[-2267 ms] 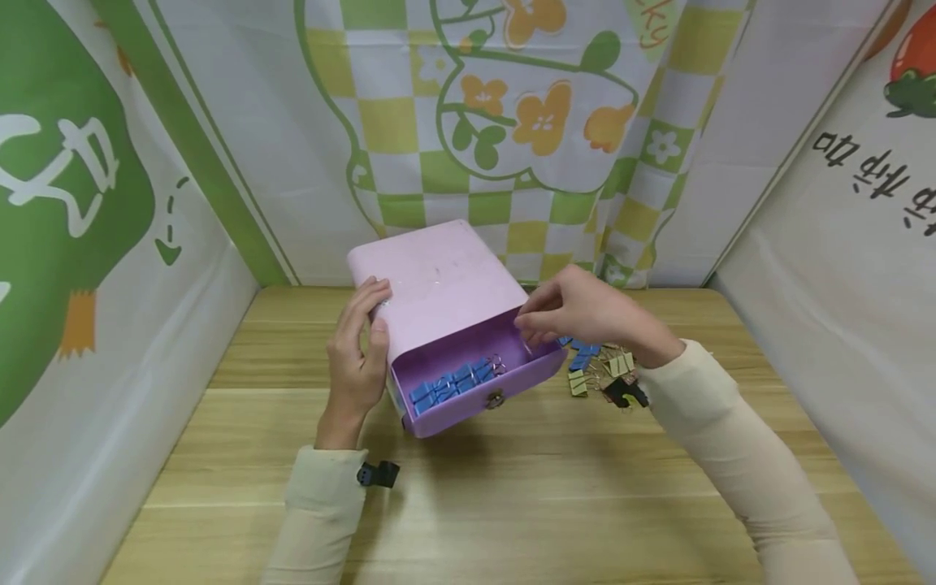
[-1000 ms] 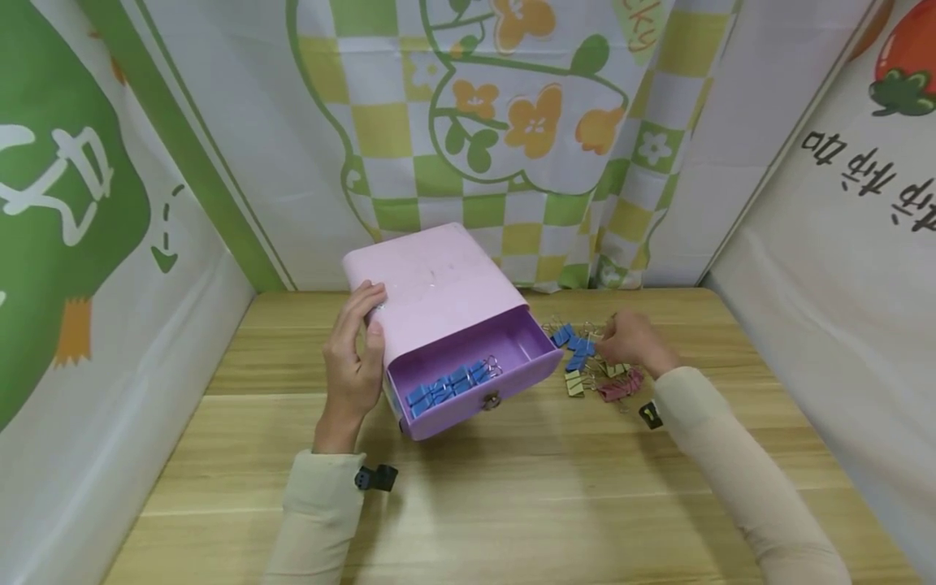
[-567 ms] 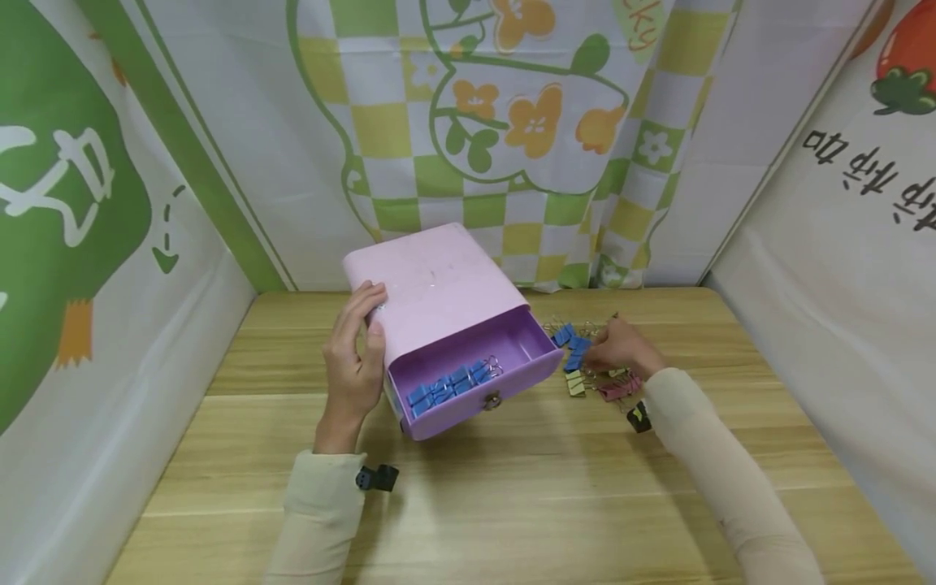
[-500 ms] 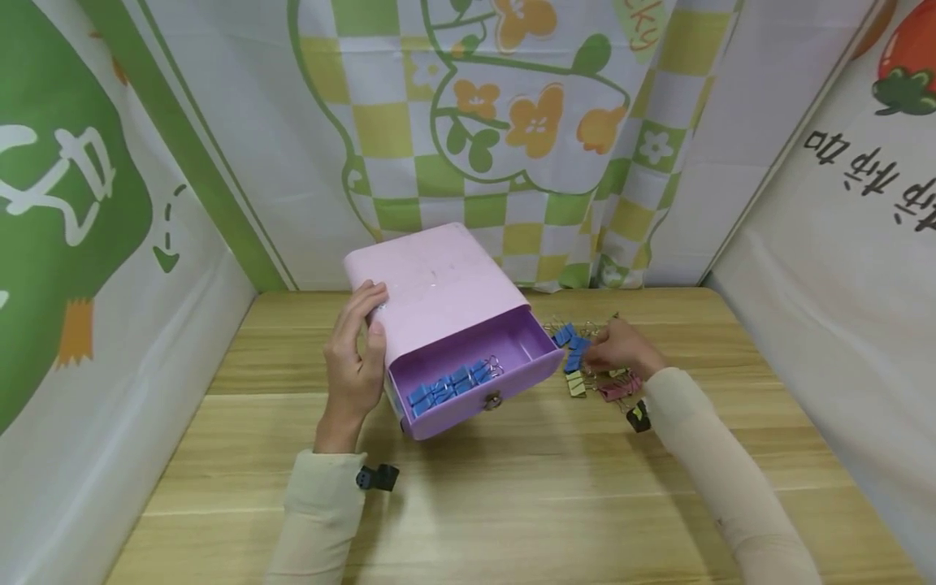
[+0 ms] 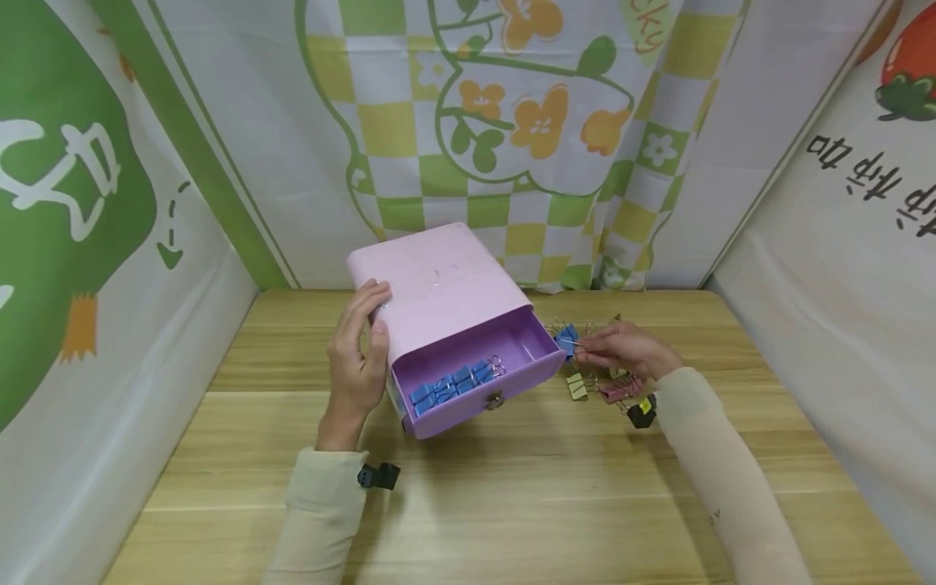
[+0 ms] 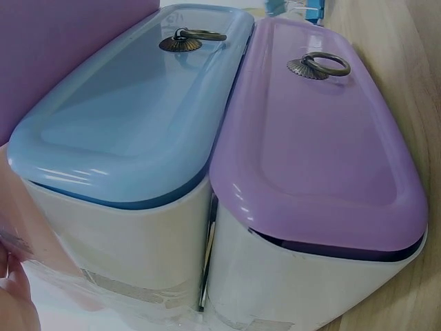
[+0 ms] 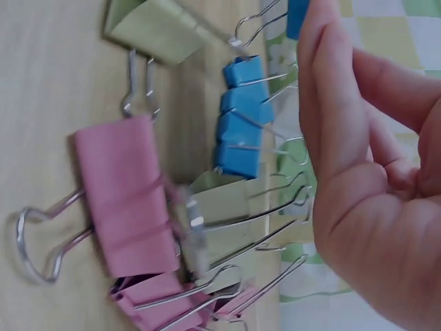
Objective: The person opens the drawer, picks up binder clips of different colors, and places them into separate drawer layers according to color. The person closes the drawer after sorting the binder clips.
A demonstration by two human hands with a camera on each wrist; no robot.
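Observation:
A pink drawer box (image 5: 439, 284) stands on the table with its purple top drawer (image 5: 526, 375) pulled out. Several blue binder clips (image 5: 442, 390) lie in a row at the drawer's left end. My left hand (image 5: 354, 366) grips the box's left side, fingers over the top edge. To the right of the drawer, my right hand (image 5: 630, 348) pinches a blue clip (image 5: 566, 341) by its wire handle. Its fingers (image 7: 334, 89) partly hide that clip in the right wrist view. Below them lie other blue clips (image 7: 241, 124), yellow-green clips (image 7: 155, 27) and pink clips (image 7: 127, 196).
Under the open drawer, a blue drawer (image 6: 138, 110) and another purple drawer (image 6: 324, 145) are closed, as the left wrist view shows. Patterned curtains (image 5: 468, 179) hang behind the wooden table (image 5: 497, 512). Printed cloth walls (image 5: 819, 244) flank both sides.
My right hand has gone from above the drawer to the loose clips, then slightly left, and now pinches a blue clip. My left hand has kept its place on the box.

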